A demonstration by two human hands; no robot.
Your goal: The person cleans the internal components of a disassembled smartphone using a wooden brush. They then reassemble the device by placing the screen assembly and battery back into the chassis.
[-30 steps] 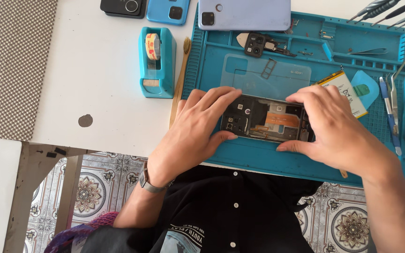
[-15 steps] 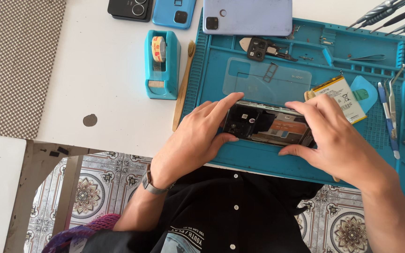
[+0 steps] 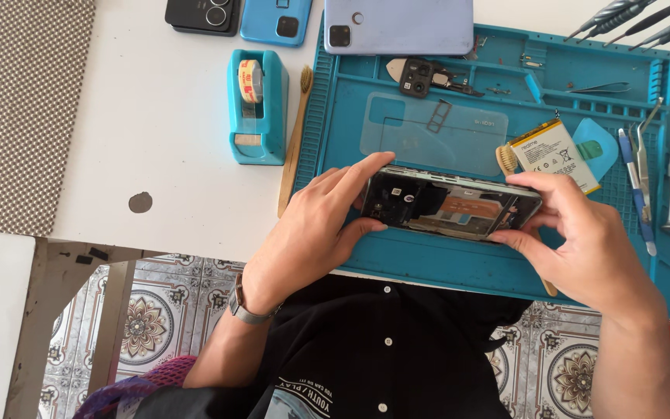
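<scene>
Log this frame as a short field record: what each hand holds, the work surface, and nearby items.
left hand: grips the left end of the opened phone
right hand: grips the phone's right end
phone: back cover off, internals showing, tilted above the mat
surface: blue repair mat on a white table
nearby: battery, tape dispenser, lilac phone, tweezers

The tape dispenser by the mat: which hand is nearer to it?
Left. The left hand holds the opened phone just right of and below the tape dispenser; the right hand grips the phone's far end.

Opened phone (image 3: 451, 203), internals exposed, tilted above mat.
</scene>
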